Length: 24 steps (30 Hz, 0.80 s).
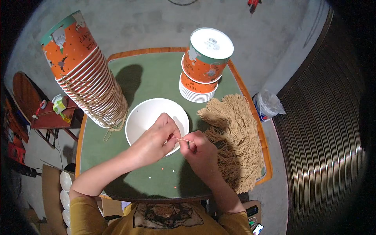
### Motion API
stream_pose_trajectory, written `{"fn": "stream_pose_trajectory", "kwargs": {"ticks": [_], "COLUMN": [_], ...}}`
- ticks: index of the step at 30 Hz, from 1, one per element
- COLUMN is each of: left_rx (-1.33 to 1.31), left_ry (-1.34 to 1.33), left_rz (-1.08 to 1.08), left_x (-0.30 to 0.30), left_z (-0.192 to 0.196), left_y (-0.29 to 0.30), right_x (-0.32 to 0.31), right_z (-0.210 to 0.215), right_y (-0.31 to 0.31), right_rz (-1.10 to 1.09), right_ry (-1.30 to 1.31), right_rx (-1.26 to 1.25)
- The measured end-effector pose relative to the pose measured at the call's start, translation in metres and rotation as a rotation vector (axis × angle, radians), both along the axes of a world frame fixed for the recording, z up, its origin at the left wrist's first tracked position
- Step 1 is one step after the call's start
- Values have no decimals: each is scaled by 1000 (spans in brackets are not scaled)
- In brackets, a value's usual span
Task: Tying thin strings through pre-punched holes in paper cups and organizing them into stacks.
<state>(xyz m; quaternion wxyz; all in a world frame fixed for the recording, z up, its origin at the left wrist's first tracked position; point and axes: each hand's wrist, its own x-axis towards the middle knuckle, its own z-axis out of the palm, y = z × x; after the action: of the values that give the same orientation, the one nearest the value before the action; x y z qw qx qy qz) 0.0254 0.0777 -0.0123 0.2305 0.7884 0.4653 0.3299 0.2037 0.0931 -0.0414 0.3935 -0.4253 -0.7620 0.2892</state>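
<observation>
The left hand (159, 135) and right hand (200, 152) are pinching the string (185, 140) — it is running between them, by the bucket (139, 120).

- The shirt (168, 231) was mustard-brown, one even shade around its printed front.
- The print (168, 216) formed a wide, dark-edged panel across the front, with a rounded, medallion-like motif in dark lines on a brownish ground; its finer detail was too small to make out.
- The left sleeve (87, 216) and right sleeve (234, 224) matched the shirt's colour and were short, ending near the elbows.
- The left forearm (105, 170) and right forearm (221, 194) were bare below the hems.
- The left hand (161, 135) and right hand (198, 152) were bare too.
</observation>
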Motion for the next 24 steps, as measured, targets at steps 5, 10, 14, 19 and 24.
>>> {"fn": "stream_pose_trajectory", "kwargs": {"ticks": [5, 10, 14, 19, 24], "left_rx": [81, -50, -171, -329, -335], "left_ry": [26, -40, -199, -346, -402], "left_rz": [107, 175, 161, 143, 93], "left_x": [10, 13, 11, 10, 9], "left_z": [2, 5, 4, -1, -2], "left_y": [-5, -8, -7, -5, -2], "right_x": [-2, -3, -2, -4, -2], "right_z": [-1, -2, -11, -19, -18], "right_y": [-1, -2, -1, -5, -5], "right_rz": [-6, -7, -8, 8, 46], "right_ry": [28, 63, 87, 234, 357], "right_rx": [16, 78, 113, 83, -110]}}
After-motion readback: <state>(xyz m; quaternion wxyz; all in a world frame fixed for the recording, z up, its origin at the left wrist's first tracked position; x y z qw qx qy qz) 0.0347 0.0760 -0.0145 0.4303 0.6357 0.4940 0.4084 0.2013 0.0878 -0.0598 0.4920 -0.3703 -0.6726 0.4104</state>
